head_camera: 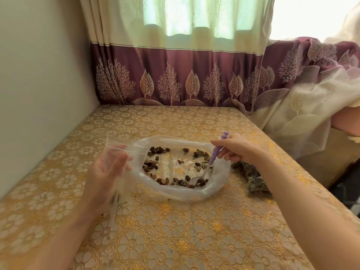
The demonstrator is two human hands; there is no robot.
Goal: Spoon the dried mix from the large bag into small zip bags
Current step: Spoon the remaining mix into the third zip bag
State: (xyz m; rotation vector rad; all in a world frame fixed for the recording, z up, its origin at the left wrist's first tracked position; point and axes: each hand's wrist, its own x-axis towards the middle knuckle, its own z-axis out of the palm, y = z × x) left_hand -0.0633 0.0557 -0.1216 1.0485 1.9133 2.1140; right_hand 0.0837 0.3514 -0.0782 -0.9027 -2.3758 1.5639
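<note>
A large clear plastic bag point(175, 193) lies open on the table with its rim rolled down. Scattered dried mix point(198, 153) of dark raisins and green seeds sits inside it. My right hand point(237, 149) grips a spoon with a purple beaded handle point(216, 152); its clear bowl dips into the mix at the bag's right side. My left hand point(109, 170) holds a small clear zip bag point(115, 152) at the large bag's left edge, fingers seen through the plastic. Under my right forearm lies a filled small bag of mix point(253, 178).
The table carries a gold floral cloth point(165, 230). A cream wall point(39, 94) runs along the left, and a maroon and cream curtain point(185, 78) hangs behind. Sheer curtain fabric point(303, 106) drapes over the table's right side.
</note>
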